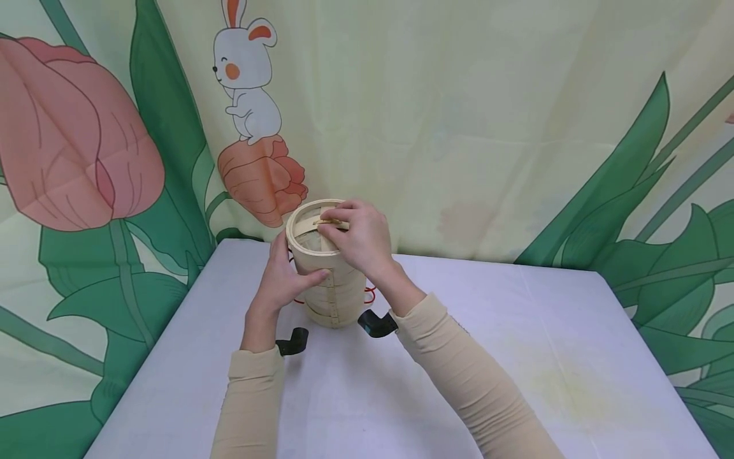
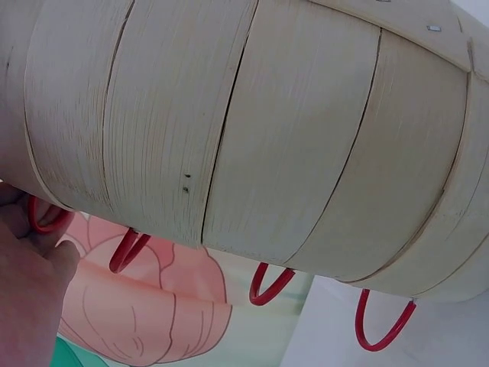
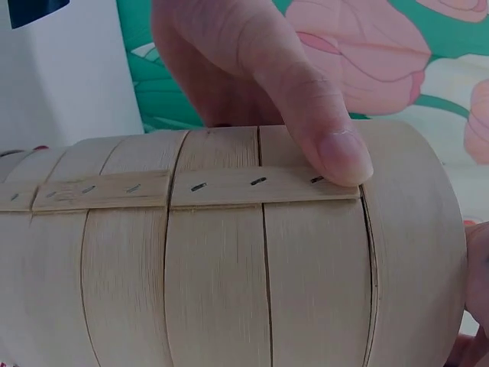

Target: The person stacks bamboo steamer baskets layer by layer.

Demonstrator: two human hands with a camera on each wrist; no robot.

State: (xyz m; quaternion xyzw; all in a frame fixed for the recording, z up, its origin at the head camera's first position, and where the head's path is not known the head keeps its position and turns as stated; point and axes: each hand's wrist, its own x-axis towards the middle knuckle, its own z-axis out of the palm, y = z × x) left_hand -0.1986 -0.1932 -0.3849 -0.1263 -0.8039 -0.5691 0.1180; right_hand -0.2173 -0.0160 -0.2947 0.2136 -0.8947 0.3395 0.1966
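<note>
A tall stack of bamboo steamer baskets [image 1: 335, 296] stands upright at the back of the table, with a round woven lid [image 1: 309, 241] on top. My left hand [image 1: 287, 274] grips the stack's upper left side, its thumb lying across the front just below the lid. At the lid's strap handle, my right hand [image 1: 364, 236] pinches with thumb and fingers. Red loops [image 2: 271, 284] stick out along the stack's side in the left wrist view, one of them right by the left fingers. Stapled bamboo strips [image 3: 263, 187] run down the front, under the left thumb.
A white-covered table [image 1: 367, 395] bears the stack. Close behind it hangs a printed curtain [image 1: 459, 127] with a rabbit, carrot and tulips. Black curved wrist pieces [image 1: 378, 324] jut from both sleeves near the base of the stack.
</note>
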